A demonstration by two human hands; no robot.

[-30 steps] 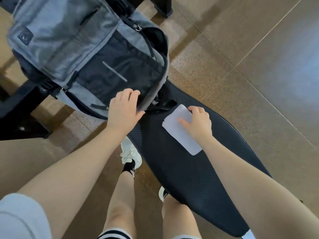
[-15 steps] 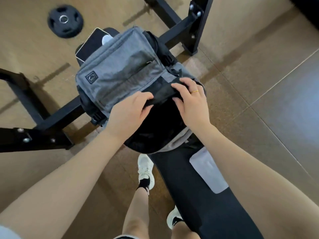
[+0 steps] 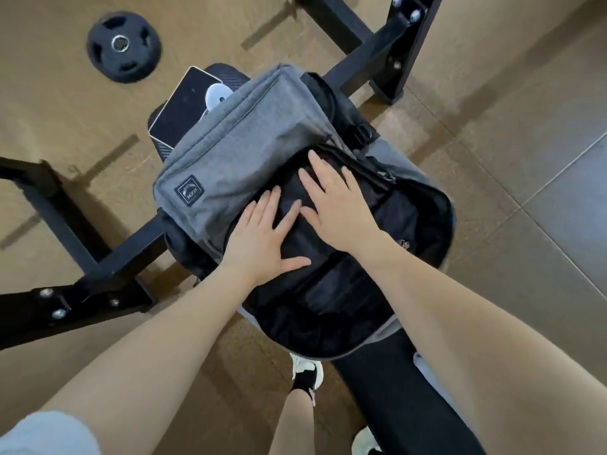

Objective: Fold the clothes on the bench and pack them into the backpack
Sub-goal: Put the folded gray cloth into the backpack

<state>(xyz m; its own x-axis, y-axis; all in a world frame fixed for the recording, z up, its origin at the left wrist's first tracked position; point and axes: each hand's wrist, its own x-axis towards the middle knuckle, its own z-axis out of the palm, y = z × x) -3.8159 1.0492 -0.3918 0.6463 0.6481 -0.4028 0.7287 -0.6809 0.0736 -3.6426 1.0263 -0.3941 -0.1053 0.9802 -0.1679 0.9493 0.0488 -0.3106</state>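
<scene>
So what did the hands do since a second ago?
The right hand let go of the pale folded cloth and joined the left hand; both now press flat inside the open grey fabric backpack. The backpack stayed on the black padded bench.

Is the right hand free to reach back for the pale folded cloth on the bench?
Probably yes: the right hand lies flat on the backpack, gripping nothing, though the pale folded cloth sits under that forearm.

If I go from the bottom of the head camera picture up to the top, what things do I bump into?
White shoe → left hand → right hand → grey backpack → black tablet → weight plate.
</scene>
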